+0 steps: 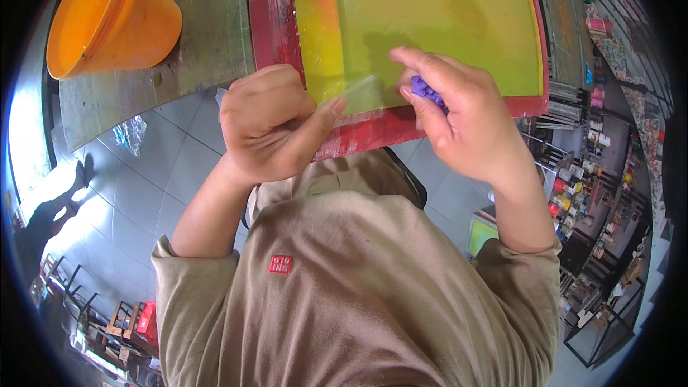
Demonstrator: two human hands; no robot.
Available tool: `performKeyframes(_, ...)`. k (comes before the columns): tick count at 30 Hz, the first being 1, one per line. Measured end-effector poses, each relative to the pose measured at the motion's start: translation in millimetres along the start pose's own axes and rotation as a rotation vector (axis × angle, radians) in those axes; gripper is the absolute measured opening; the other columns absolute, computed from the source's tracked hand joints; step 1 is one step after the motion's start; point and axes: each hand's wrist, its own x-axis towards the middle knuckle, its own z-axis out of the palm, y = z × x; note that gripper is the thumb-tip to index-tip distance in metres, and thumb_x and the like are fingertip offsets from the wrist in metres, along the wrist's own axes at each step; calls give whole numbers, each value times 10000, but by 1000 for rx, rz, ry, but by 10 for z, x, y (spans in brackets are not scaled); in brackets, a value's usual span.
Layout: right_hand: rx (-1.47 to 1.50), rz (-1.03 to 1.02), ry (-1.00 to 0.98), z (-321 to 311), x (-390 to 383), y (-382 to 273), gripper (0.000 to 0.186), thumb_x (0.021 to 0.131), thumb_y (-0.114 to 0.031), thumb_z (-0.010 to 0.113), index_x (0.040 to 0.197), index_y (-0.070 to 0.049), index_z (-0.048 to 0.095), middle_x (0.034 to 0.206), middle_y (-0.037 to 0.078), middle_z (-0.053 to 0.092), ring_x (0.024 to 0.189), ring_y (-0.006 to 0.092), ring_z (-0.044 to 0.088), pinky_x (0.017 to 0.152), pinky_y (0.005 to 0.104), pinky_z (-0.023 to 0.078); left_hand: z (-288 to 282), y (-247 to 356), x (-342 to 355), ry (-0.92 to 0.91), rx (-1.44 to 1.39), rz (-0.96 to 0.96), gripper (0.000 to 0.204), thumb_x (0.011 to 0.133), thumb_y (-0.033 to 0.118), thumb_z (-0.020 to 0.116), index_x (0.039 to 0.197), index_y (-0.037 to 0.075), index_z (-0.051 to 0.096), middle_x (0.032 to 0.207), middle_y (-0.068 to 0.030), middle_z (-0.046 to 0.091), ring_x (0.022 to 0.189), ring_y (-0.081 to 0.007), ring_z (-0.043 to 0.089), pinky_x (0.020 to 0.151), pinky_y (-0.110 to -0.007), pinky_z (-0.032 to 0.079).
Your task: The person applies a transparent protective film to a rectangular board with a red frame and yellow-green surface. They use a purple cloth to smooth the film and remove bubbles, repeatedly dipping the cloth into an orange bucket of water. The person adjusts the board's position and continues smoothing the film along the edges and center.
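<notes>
My left hand (265, 122) is closed round a clear strip (364, 94), perhaps tape or plastic film, pinched under the thumb. Its free end sticks out toward my right hand, and a bit of clear material shows at the outer side of the fist. A crumpled purple piece (428, 93), maybe cloth, is tucked in the curled fingers of my right hand (466, 115), whose index finger points out to the left. Both hands are above the near edge of a flat screen frame (373, 129) with a red border and a yellow-green sheet (437, 21).
An orange bucket (154, 29) stands on the worn board (215, 43) to the left. Below that board, a crumpled clear plastic piece (130, 135) shows against the grey tiled floor (168, 150). Racks with many small containers (566, 193) line the right side.
</notes>
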Motion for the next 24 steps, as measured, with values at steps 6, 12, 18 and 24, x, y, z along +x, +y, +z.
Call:
performKeyframes(6, 31, 295, -300, -131, 180, -154, 231, 969, -146, 509, 823, 28, 549, 632, 58, 491, 563, 140, 443, 546, 271, 393, -5, 6, -1, 15, 7, 5, 264, 639, -62, 718, 534, 51, 503, 488, -43, 407, 407, -185, 361, 402, -304, 252)
performKeyframes(12, 129, 220, -184, -23, 192, -153, 332, 979, -209, 494, 754, 23, 572, 547, 131, 475, 482, 200, 429, 495, 337, 392, 12, -9, -16, 34, 7, 11, 263, 642, -51, 711, 529, 57, 499, 489, -44, 420, 407, -186, 369, 401, -304, 270)
performKeyframes(18, 365, 234, -147, -39, 175, -210, 307, 988, -187, 464, 812, 39, 574, 604, 79, 531, 527, 159, 457, 527, 301, 412, 10, -20, -31, 50, -5, 15, 270, 650, -46, 708, 527, 61, 492, 492, -40, 419, 404, -177, 368, 396, -298, 275)
performKeyframes(24, 455, 84, -43, -4, 177, -325, 403, 1028, -244, 353, 695, -30, 430, 557, -4, 365, 475, 67, 290, 432, 240, 238, -1, -60, -49, 66, -22, 16, 277, 655, -44, 706, 529, 63, 483, 488, -33, 407, 402, -169, 358, 388, -294, 259)
